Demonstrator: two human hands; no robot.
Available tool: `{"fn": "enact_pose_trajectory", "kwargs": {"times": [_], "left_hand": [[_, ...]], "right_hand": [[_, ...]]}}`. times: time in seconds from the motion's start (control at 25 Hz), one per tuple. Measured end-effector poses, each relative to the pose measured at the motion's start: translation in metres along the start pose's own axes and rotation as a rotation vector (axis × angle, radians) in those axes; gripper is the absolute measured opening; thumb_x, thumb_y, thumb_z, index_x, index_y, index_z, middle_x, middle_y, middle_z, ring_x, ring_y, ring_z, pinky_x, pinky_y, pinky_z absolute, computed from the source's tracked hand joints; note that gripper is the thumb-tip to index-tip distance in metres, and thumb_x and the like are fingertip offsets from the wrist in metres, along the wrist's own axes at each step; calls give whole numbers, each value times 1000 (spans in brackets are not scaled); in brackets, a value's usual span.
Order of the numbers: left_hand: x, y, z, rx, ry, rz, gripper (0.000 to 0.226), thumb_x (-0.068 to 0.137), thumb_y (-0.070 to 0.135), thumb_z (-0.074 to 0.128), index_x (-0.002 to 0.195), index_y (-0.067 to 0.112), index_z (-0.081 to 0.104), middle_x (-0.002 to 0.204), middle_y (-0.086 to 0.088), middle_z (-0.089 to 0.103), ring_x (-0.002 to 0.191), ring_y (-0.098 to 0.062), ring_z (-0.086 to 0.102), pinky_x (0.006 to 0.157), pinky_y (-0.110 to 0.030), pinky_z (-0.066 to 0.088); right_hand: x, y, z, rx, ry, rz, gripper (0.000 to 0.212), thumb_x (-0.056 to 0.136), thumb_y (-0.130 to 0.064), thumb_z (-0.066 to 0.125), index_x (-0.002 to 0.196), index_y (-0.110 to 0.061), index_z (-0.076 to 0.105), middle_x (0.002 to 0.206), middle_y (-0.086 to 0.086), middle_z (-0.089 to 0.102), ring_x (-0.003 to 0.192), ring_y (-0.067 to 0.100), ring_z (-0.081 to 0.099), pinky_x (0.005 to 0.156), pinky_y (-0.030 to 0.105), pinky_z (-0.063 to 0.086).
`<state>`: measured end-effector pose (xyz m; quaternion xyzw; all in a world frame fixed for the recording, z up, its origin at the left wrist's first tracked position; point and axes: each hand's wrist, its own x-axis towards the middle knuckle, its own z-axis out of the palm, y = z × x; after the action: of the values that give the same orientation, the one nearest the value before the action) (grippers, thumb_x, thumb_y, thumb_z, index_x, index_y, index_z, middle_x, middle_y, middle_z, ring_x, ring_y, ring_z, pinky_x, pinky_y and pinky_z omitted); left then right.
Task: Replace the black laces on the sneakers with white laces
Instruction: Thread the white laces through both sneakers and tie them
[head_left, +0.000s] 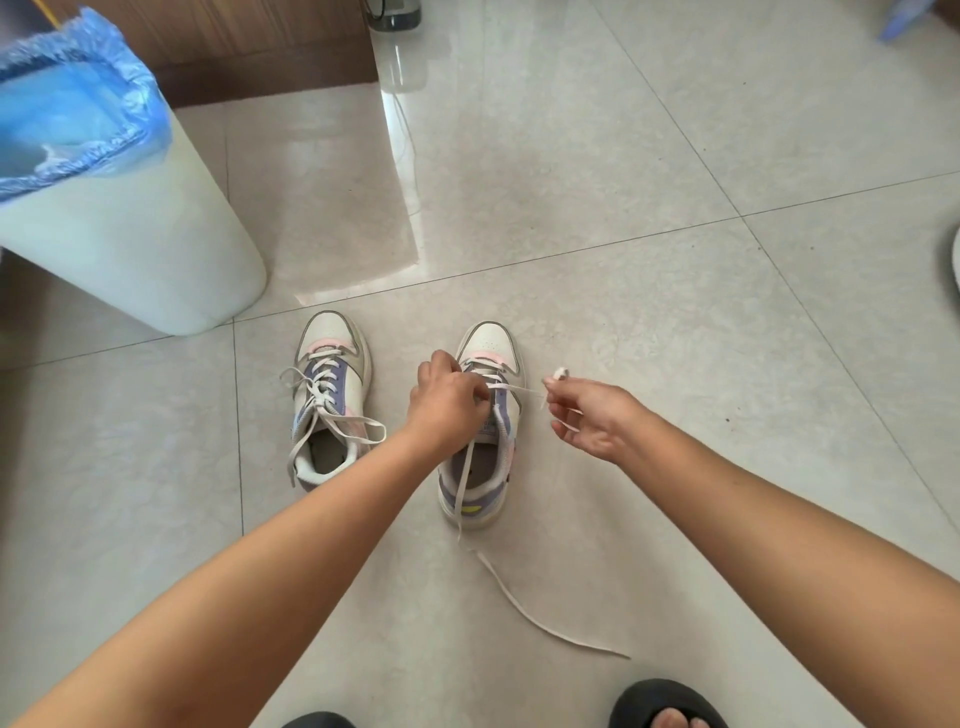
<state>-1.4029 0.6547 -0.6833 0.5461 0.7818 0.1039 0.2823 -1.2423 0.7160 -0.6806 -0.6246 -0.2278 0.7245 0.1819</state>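
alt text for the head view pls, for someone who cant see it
A person's left hand and right hand thread a white lace through the right-hand sneaker on a tiled floor; the other sneaker already has white laces.

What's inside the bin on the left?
The white bin holds a blue plastic liner folded over its rim. Inside, only liner shows; its bottom lies out of frame, so any contents cannot be seen.

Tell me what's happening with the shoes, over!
Left hand pinching white lace at right sneaker; right hand pulling its end. Left sneaker already laced white. Nothing blocking.
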Motion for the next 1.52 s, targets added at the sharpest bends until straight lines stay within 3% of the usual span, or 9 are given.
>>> {"fn": "enact_pose_trajectory", "kwargs": {"times": [0.08, 0.28, 0.64, 0.84, 1.08, 1.24, 1.36, 1.52], "left_hand": [[-1, -2, 4, -45, -1, -8, 24, 89, 23, 56, 110, 19, 67, 120, -9, 40, 118, -27, 35, 99, -36, 36], [-2, -6, 14, -143, 61, 11, 23, 86, 19, 59, 107, 14, 67, 113, -11, 42, 112, -28, 40, 98, -40, 38], [-1, -5, 17, -141, 79, 10, 25, 86, 18, 59, 109, 15, 66, 113, -10, 41, 111, -28, 41, 97, -40, 39], [-1, -5, 16, -146, 62, 0, 25, 87, 20, 58, 110, 16, 65, 113, -9, 40, 113, -27, 39, 99, -41, 38], [-2, 0, 18, -126, 55, -8, 21, 90, 23, 57, 108, 17, 67, 115, -8, 40, 115, -25, 39, 96, -41, 40], [-2, 1, 19, -83, 77, -18, 20, 91, 24, 54, 102, 13, 67, 116, -8, 41, 114, -25, 39, 92, -39, 43], [-3, 1, 22, -29, 62, 16, 24, 91, 24, 53, 113, 18, 62, 122, -9, 38, 116, -27, 36, 91, -39, 40], [-5, 3, 27, -8, 105, 1, 21, 91, 22, 53, 108, 19, 66, 122, -7, 39, 117, -26, 35, 90, -39, 36]], "right_hand": [[6, 4, 20, -37, 49, -94, 14, 86, 1, 62, 76, -9, 59, 66, 4, 55, 54, 10, 51, 46, 16, 47], [8, 8, 32, -43, 128, -245, 19, 82, 11, 62, 71, -4, 57, 69, 10, 59, 58, 17, 59, 54, 18, 56], [2, 11, 30, -84, 25, -325, 17, 80, 12, 63, 75, -4, 59, 71, 9, 60, 59, 13, 62, 64, 22, 57], [2, 5, 32, -304, 19, -403, 21, 80, 12, 64, 70, -6, 58, 68, 7, 60, 47, 6, 56, 51, 15, 50], [4, 10, 37, -353, 17, -366, 23, 78, 7, 69, 66, -9, 56, 69, 4, 60, 59, 11, 55, 51, 14, 45], [-3, 18, 31, -305, 18, -219, 14, 84, -7, 67, 76, -15, 59, 73, -3, 58, 65, 7, 50, 58, 20, 39], [-9, 31, 29, -360, 28, -276, 6, 88, -9, 60, 92, -13, 58, 82, -1, 57, 68, 9, 51, 61, 23, 43], [-15, 41, 32, -417, 53, -304, 30, 85, -16, 59, 111, -18, 45, 91, 1, 52, 77, 12, 52, 73, 31, 46]]}}
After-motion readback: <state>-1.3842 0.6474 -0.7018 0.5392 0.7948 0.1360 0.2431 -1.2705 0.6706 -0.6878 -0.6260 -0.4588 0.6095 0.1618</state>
